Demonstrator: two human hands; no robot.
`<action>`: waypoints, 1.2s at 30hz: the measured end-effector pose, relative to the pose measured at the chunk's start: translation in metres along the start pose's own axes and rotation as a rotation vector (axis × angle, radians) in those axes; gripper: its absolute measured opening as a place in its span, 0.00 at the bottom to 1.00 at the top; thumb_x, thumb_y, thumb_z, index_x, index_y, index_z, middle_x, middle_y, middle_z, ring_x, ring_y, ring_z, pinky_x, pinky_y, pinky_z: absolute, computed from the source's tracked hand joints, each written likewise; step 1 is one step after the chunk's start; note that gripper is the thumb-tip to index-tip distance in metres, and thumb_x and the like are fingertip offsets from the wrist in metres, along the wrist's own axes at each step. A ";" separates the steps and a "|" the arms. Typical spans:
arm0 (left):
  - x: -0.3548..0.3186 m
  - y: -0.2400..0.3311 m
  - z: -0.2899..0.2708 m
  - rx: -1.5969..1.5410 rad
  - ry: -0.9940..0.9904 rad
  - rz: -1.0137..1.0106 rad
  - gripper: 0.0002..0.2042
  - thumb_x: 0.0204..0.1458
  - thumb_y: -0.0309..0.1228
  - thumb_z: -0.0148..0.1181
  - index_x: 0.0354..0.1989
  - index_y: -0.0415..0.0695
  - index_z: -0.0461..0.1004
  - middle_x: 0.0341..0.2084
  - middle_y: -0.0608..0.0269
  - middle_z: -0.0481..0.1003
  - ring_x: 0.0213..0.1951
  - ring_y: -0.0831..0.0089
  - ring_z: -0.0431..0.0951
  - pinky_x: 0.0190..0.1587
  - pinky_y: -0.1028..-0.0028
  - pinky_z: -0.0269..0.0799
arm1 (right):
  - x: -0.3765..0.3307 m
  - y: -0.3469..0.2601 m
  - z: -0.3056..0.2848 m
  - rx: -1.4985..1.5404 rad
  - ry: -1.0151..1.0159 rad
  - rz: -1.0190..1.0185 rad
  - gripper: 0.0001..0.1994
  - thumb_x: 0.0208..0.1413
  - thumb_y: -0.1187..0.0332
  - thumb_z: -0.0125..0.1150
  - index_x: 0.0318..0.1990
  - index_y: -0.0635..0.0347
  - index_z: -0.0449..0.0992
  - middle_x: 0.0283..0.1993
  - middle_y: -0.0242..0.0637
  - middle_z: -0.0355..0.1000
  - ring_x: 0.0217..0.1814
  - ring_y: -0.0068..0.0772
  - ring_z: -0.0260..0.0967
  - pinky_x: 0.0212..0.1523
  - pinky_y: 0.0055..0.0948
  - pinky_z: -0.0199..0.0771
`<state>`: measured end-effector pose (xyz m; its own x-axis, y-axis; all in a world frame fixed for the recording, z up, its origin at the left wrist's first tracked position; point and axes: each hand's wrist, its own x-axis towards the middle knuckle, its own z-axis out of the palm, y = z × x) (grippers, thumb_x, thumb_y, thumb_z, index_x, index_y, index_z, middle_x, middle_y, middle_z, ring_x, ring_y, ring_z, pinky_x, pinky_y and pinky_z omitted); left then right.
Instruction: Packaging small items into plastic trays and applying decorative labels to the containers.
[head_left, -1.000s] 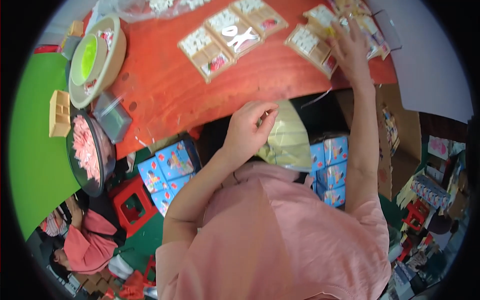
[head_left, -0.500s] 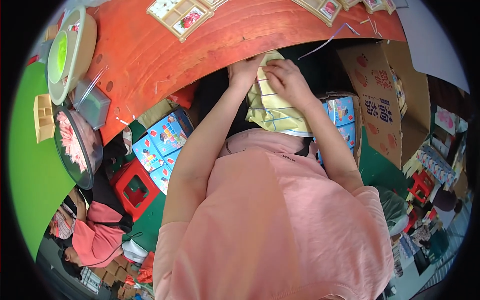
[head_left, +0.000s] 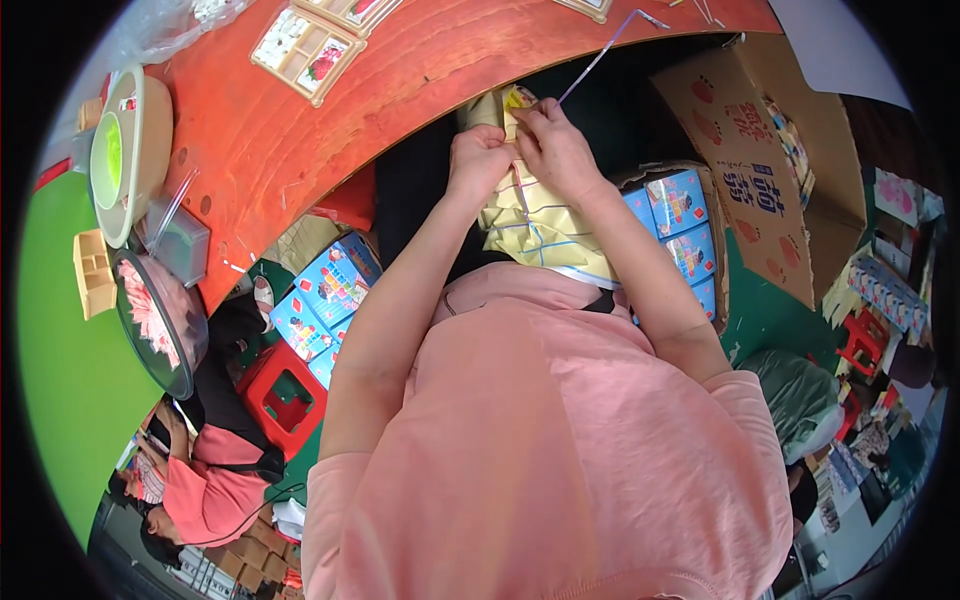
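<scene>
Red surface (head_left: 420, 100), near edge curving above the lap; one compartment tray (head_left: 318, 62) toward its left end, untouched. Item: small yellow piece (head_left: 517, 98), just off that edge, above a checked yellow cloth (head_left: 540, 225). Right hand (head_left: 560, 145): back from the surface's right end, where I saw it a second ago; fingertips pinched on the piece. Left hand (head_left: 478, 158): curled beside it, grip unclear to me. Meaning, I judge: reaching done, two-handed work begun.
</scene>
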<state>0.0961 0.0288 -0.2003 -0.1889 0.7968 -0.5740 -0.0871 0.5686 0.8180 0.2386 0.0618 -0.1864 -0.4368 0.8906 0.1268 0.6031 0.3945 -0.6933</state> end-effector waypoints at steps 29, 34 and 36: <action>0.037 0.004 0.004 0.542 0.162 0.349 0.08 0.56 0.24 0.57 0.40 0.36 0.80 0.28 0.59 0.81 0.30 0.77 0.79 0.37 0.76 0.74 | 0.047 0.010 -0.024 -0.236 -0.226 -0.247 0.07 0.50 0.73 0.61 0.37 0.63 0.79 0.39 0.47 0.75 0.40 0.51 0.75 0.41 0.43 0.77; 0.028 0.015 0.008 0.547 0.153 0.334 0.07 0.56 0.25 0.57 0.39 0.37 0.80 0.27 0.58 0.81 0.30 0.76 0.79 0.38 0.74 0.75 | 0.045 0.015 -0.021 -0.028 -0.147 -0.065 0.09 0.51 0.72 0.61 0.39 0.68 0.78 0.33 0.43 0.77 0.33 0.45 0.76 0.37 0.37 0.77; 0.029 0.012 0.006 0.468 0.139 0.317 0.07 0.56 0.25 0.58 0.39 0.36 0.80 0.27 0.60 0.81 0.29 0.77 0.79 0.37 0.75 0.74 | 0.044 0.022 -0.016 0.188 -0.122 0.042 0.10 0.54 0.71 0.61 0.41 0.68 0.78 0.31 0.39 0.76 0.31 0.36 0.75 0.35 0.32 0.76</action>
<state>0.0959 0.0594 -0.2074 -0.2650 0.9264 -0.2675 0.4305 0.3619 0.8268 0.2429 0.1132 -0.1845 -0.4983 0.8669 0.0165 0.4922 0.2985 -0.8177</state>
